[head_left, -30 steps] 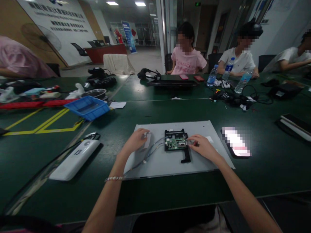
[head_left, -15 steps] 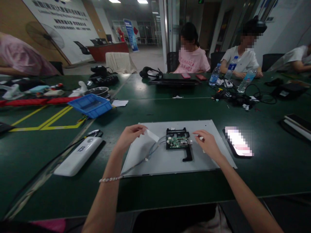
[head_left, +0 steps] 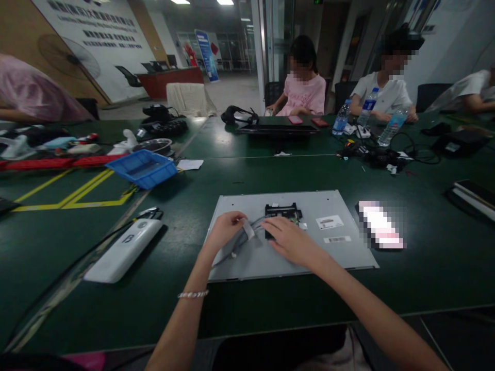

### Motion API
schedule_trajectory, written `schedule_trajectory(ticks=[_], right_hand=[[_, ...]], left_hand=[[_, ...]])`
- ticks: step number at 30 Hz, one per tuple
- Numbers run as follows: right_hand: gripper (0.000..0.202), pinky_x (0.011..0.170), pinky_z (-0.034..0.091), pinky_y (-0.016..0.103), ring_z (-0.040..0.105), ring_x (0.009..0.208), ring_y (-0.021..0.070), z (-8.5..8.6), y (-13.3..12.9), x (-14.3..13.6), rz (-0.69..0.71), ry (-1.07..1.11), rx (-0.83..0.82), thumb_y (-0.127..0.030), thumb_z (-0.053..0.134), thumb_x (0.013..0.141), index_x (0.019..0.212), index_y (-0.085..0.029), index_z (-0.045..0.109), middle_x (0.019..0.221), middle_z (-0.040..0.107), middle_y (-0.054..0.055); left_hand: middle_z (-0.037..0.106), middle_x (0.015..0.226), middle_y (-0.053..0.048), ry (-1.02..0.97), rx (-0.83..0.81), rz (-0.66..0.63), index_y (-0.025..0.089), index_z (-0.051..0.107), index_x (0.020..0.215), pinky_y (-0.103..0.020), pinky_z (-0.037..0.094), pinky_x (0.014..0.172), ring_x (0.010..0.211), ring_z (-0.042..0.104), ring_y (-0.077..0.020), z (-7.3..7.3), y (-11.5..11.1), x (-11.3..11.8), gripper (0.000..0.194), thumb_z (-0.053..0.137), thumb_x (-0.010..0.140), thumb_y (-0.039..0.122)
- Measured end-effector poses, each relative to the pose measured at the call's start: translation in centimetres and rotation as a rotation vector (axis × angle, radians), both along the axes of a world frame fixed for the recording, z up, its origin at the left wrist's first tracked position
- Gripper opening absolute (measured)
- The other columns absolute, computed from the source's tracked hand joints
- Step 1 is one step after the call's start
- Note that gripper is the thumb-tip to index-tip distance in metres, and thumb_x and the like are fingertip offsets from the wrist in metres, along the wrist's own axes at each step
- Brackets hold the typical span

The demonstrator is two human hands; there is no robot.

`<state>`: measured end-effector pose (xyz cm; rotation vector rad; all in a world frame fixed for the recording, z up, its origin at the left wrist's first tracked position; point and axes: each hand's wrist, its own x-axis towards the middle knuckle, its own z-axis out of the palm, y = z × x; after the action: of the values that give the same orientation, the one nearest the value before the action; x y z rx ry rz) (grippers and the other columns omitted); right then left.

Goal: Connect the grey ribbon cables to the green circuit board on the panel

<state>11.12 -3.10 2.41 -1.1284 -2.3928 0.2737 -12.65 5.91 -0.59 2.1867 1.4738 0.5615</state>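
Observation:
A pale flat panel point(head_left: 309, 201) lies on the table in front of me. On it sit a black bracket point(head_left: 281, 211) and a circuit board, which my right hand mostly covers. Grey cables point(head_left: 240, 241) run left from the board across the panel. My left hand point(head_left: 227, 230) pinches a white strip point(head_left: 248, 230), like tape, over these cables. Stretched across the board, my right hand point(head_left: 291, 241) has its fingertips at the cable ends beside the strip; its fingers look extended, and nothing shows in them.
Left of the panel lies a white power bank point(head_left: 126, 250) with a black cable. A phone point(head_left: 381, 225) with a lit screen is to the right. Farther off are a blue tray point(head_left: 145, 169), water bottles point(head_left: 393, 128) and tangled black cables point(head_left: 365, 153). Other people sit around the table.
My left hand has moved right and slightly down, bringing the white strip over the cables. My right hand has swung left from the panel's right side onto the board, uncovering two labels.

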Motion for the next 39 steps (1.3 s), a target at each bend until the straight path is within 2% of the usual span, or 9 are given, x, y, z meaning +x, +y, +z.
schedule_trajectory(ticks=[4,8,11,14,17,21,28,31,39], right_hand=[[0.047,0.104,0.037,0.041,0.039,0.124,0.0243,-0.1,0.1,-2.1,0.054,-0.074,0.069,-0.008,0.042,0.086,0.132,-0.013,0.042,0.133,0.047,0.013],[0.041,0.103,0.036,0.041,0.037,0.126,0.0246,-0.5,0.2,-3.3,0.073,-0.102,0.113,-0.009,0.039,0.088,0.129,-0.014,0.046,0.132,0.048,0.013],[0.035,0.104,0.035,0.039,0.038,0.125,0.0239,-1.0,0.1,-3.7,0.093,-0.119,0.129,-0.012,0.036,0.091,0.123,-0.011,0.051,0.127,0.053,0.013],[0.029,0.105,0.033,0.039,0.041,0.123,0.0237,-1.7,0.1,-3.8,0.113,-0.132,0.131,-0.014,0.039,0.091,0.115,-0.01,0.055,0.119,0.058,0.014],[0.026,0.107,0.03,0.04,0.043,0.122,0.0232,-2.3,-0.1,-3.9,0.111,-0.137,0.135,-0.015,0.043,0.09,0.111,-0.01,0.056,0.114,0.06,0.014],[0.028,0.108,0.028,0.039,0.045,0.12,0.0233,-2.5,-0.3,-3.9,0.116,-0.159,0.14,-0.021,0.047,0.089,0.113,-0.009,0.055,0.114,0.061,0.014],[0.055,0.11,0.024,0.043,0.046,0.12,0.0273,-2.7,-1.5,-3.8,0.124,-0.181,0.116,-0.046,0.05,0.085,0.122,-0.005,0.05,0.123,0.057,0.018],[0.063,0.11,0.024,0.044,0.045,0.122,0.029,-2.8,-2.1,-3.9,0.118,-0.175,0.101,-0.051,0.05,0.083,0.123,-0.002,0.049,0.125,0.055,0.021],[0.062,0.109,0.026,0.043,0.044,0.123,0.0272,-2.6,-2.9,-3.7,0.111,-0.144,0.053,-0.051,0.05,0.084,0.125,-0.005,0.048,0.129,0.052,0.019]], left_hand=[[0.067,0.092,-0.005,-0.018,0.011,0.014,0.018,0.064,0.098,-0.03,0.048,0.073,0.073,0.061,-0.0165,0.0,-0.3,0.1,0.026,0.05,0.078,0.025],[0.058,0.113,-0.007,-0.031,0.182,0.107,0.018,0.056,0.112,-0.034,0.048,0.081,0.081,0.06,-0.017,1.1,-1.3,0.7,0.035,0.051,0.077,0.023],[0.058,0.109,-0.007,0.069,0.284,0.084,0.018,0.057,0.108,-0.036,0.044,0.09,0.092,0.059,-0.0203,2.2,-2.8,1.2,0.029,0.046,0.082,0.018],[0.061,0.104,-0.007,0.185,0.275,0.017,0.019,0.059,0.103,-0.037,0.042,0.092,0.099,0.057,-0.0231,2.6,-4.6,1.9,0.025,0.041,0.085,0.016],[0.064,0.1,-0.008,0.268,0.234,0.001,0.019,0.059,0.102,-0.036,0.044,0.089,0.097,0.058,-0.0241,1.9,-6.0,2.5,0.025,0.041,0.086,0.016],[0.064,0.1,-0.01,0.326,0.209,0.027,0.019,0.057,0.103,-0.035,0.045,0.085,0.094,0.06,-0.024,0.6,-6.7,3.1,0.023,0.041,0.086,0.015],[0.061,0.116,-0.014,0.346,0.209,0.043,0.016,0.047,0.119,-0.037,0.045,0.089,0.103,0.06,-0.0239,-1.1,-6.8,3.1,0.032,0.039,0.088,0.013],[0.06,0.118,-0.015,0.327,0.203,0.052,0.015,0.044,0.123,-0.037,0.045,0.09,0.105,0.059,-0.0235,-1.1,-6.8,3.2,0.035,0.038,0.089,0.014],[0.06,0.115,-0.015,0.301,0.217,0.058,0.014,0.04,0.127,-0.038,0.044,0.09,0.104,0.059,-0.026,-0.4,-7.0,3.5,0.04,0.044,0.088,0.022]])
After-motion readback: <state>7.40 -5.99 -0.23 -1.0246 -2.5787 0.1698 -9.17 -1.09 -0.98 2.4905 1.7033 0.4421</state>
